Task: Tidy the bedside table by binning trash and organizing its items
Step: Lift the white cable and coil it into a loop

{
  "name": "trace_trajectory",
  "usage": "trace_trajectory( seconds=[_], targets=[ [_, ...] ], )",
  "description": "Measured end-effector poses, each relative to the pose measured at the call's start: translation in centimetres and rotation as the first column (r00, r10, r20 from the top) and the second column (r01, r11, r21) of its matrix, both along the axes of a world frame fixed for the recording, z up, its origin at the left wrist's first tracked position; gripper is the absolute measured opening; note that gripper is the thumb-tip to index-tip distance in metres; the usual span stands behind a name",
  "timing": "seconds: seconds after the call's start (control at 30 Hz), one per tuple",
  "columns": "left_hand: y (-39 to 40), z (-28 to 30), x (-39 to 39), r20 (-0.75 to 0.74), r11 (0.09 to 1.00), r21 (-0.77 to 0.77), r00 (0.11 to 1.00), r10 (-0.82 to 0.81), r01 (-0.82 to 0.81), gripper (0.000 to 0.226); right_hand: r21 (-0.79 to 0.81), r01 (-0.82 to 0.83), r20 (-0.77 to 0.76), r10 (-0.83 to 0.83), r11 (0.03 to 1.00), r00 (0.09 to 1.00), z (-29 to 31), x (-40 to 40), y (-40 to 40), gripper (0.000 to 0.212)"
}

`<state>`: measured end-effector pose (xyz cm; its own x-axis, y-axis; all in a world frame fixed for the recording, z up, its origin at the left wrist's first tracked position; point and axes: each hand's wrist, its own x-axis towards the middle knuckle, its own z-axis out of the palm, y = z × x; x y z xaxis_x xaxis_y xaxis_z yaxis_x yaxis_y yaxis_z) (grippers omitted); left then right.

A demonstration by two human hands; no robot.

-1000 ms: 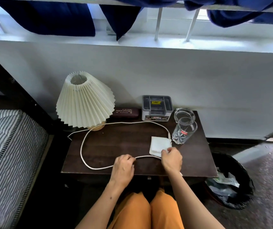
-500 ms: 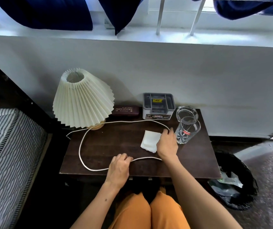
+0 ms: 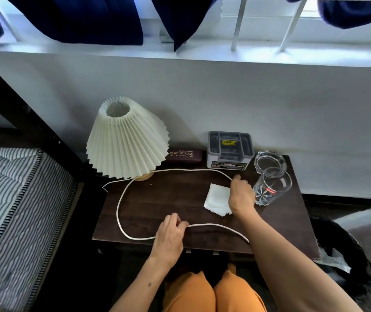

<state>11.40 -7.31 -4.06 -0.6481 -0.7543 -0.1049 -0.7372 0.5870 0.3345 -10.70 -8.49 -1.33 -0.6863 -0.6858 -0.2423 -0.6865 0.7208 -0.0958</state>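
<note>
A white cord [image 3: 121,208] lies in a wide loop on the dark wooden bedside table [image 3: 162,199]. My left hand [image 3: 168,235] pinches the cord near the table's front edge. My right hand [image 3: 240,194] is at the cord's far end beside the drinking glass [image 3: 272,186], fingers closed around the cord end. A folded white tissue [image 3: 217,199] lies just left of my right hand, partly under it.
A pleated cream lamp [image 3: 123,140] stands at the back left. A brown glasses case [image 3: 184,154], a grey organizer box [image 3: 229,149] and a glass ashtray [image 3: 269,159] line the wall. A black bin [image 3: 346,262] with trash sits low right. A striped mattress [image 3: 11,199] is left.
My right hand moved from the tissue's near corner up and right to the cord end by the glass. My left hand stayed holding the cord at the front.
</note>
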Motion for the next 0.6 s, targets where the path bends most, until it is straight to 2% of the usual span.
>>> trace_trajectory(
  seconds=[0.17, 0.27, 0.4, 0.6],
  targets=[
    [0.3, 1.9, 0.4, -0.078, 0.994, -0.076, 0.995, 0.07, -0.075, 0.045, -0.265, -0.005, -0.07, -0.014, 0.964, 0.997, 3.0, 1.4, -0.1, 0.04],
    [0.6, 3.6, 0.6, -0.161, 0.982, -0.14, 0.981, 0.104, -0.127, 0.044, -0.429, -0.042, -0.152, -0.026, 0.902, 0.988, 5.9, 2.3, 0.1, 0.032],
    [0.8, 6.4, 0.6, -0.277, 0.953, -0.234, 0.953, 0.125, -0.193, 0.042, -0.648, -0.038, -0.097, -0.033, 0.761, 0.995, 9.9, 3.2, 0.3, 0.014],
    [3.1, 11.8, 0.9, -0.468, 0.905, -0.328, 0.879, 0.091, -0.269, 0.032, -0.886, -0.014, -0.026, -0.019, 0.463, 0.999, 16.2, 4.0, 2.0, 0.011]
  ],
)
